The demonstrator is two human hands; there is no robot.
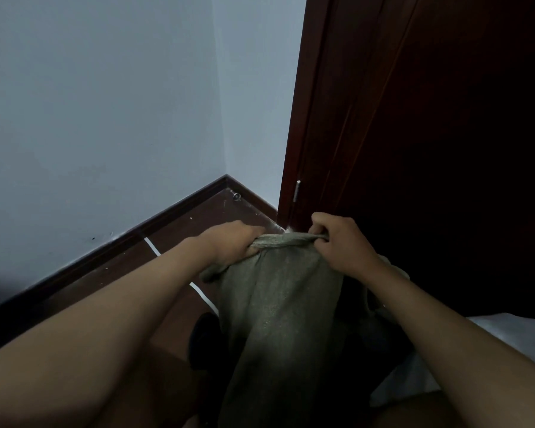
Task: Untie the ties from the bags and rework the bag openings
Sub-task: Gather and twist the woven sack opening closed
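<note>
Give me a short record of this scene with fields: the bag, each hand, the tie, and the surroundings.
bag: grey-green cloth bag, held up by its top edge
left hand: left hand closed on the left part of the bag's rim
right hand: right hand closed on the right part of the rim
tie: none visible
surroundings: pale wall, dark door, brown floor, white cord on the floor

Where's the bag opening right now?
In the head view the grey-green bag hangs centre frame; its rolled top edge is gripped between the left hand and right hand, just in front of the dark door frame.
</note>
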